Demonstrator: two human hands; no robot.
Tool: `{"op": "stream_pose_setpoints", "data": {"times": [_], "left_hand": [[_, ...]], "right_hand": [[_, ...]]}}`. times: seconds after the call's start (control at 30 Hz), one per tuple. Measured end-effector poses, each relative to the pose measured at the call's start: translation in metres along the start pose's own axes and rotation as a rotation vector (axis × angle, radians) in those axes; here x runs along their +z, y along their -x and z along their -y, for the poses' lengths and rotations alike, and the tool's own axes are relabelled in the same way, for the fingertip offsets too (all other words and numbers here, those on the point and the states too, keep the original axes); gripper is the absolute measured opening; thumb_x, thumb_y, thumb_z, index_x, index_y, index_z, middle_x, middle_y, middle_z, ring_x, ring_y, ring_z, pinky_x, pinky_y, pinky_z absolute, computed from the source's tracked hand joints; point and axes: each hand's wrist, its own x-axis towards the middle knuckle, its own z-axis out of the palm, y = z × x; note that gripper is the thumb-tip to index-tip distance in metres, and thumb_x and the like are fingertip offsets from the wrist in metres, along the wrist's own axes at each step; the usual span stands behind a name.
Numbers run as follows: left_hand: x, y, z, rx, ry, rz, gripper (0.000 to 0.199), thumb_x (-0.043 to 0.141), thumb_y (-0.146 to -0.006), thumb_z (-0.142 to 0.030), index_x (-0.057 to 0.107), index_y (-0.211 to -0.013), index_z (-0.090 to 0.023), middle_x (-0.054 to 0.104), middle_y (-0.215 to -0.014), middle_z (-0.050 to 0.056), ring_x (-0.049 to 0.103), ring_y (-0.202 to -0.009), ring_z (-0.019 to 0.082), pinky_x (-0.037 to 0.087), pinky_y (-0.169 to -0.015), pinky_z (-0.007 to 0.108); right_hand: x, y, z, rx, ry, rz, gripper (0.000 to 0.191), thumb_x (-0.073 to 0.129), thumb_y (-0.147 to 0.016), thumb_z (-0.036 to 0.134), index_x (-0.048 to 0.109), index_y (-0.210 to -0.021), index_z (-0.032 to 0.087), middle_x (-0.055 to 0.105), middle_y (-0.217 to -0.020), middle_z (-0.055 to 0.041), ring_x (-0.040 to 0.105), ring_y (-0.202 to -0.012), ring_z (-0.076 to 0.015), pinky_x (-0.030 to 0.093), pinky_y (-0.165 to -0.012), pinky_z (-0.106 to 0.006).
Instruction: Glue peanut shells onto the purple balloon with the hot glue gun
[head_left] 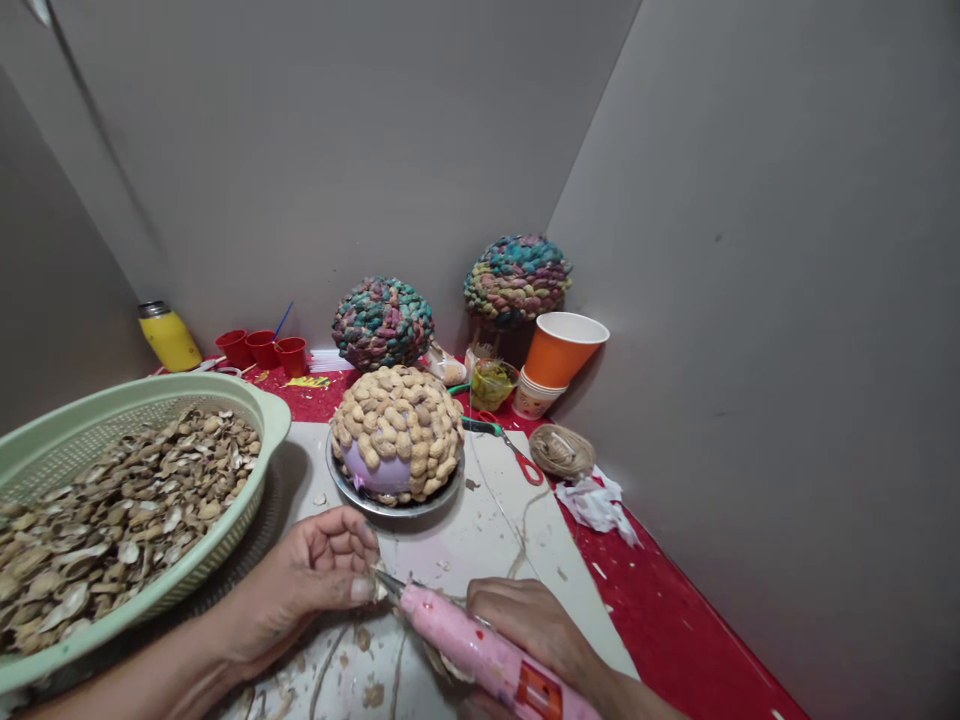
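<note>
Head view: pinching a small pale piece (379, 584) in the clenched fingers of the left hand (311, 575), at the tip of a pink glue gun (469, 638). Gripping that glue gun in the curled fingers of the right hand (529, 620). Facing a peanut-covered ball (405, 425), partly bare and lilac, in a metal dish (397, 510). Flanked at left by a green basket (251, 522) of shells.

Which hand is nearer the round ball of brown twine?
Right. The right hand, on the pink glue gun, is nearer you than the twine ball, slightly left; the left hand is farther left.
</note>
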Motion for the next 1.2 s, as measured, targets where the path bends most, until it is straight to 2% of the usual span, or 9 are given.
{"op": "stream_pose_setpoints", "data": {"times": [0.47, 0.77, 0.97, 1.2], "left_hand": [[-0.0013, 0.0006, 0.0027, 0.036, -0.046, 0.004, 0.036, 0.086, -0.064, -0.022, 0.061, -0.089, -0.016, 0.059, -0.079, 0.0, 0.052, -0.07, 0.008, 0.042, -0.065, 0.02], [-0.0019, -0.001, 0.0035, 0.068, -0.084, -0.007, 0.034, 0.084, -0.068, -0.022, 0.06, -0.091, -0.016, 0.059, -0.08, 0.0, 0.051, -0.071, 0.008, 0.041, -0.066, 0.02], [-0.0035, -0.0001, 0.005, 0.078, -0.067, -0.014, 0.034, 0.083, -0.068, -0.019, 0.06, -0.093, -0.017, 0.059, -0.081, -0.001, 0.052, -0.071, 0.008, 0.042, -0.067, 0.02], [-0.0021, 0.0001, 0.0036, 0.097, -0.067, -0.035, 0.033, 0.083, -0.068, -0.019, 0.06, -0.092, -0.017, 0.059, -0.082, 0.0, 0.053, -0.074, 0.009, 0.043, -0.069, 0.021]], "right_hand": [[0.0045, 0.0064, -0.0022, 0.047, 0.082, 0.006, 0.057, 0.031, -0.1, 0.062, 0.036, -0.06, 0.021, 0.034, -0.051, 0.0048, 0.03, -0.042, -0.0106, 0.021, -0.042, -0.026], [-0.0023, 0.0026, 0.0029, 0.021, 0.104, 0.049, 0.054, 0.03, -0.102, 0.056, 0.039, -0.064, 0.02, 0.038, -0.053, 0.0038, 0.035, -0.043, -0.0105, 0.024, -0.043, -0.025], [-0.0013, -0.0005, 0.0019, 0.01, 0.122, 0.0, 0.053, 0.032, -0.102, 0.057, 0.031, -0.063, 0.021, 0.031, -0.052, 0.006, 0.031, -0.042, -0.0093, 0.023, -0.041, -0.025], [-0.001, 0.0025, 0.0006, 0.024, 0.149, 0.011, 0.047, 0.039, -0.099, 0.049, 0.03, -0.063, 0.022, 0.031, -0.053, 0.0062, 0.031, -0.042, -0.0093, 0.022, -0.041, -0.025]]}}
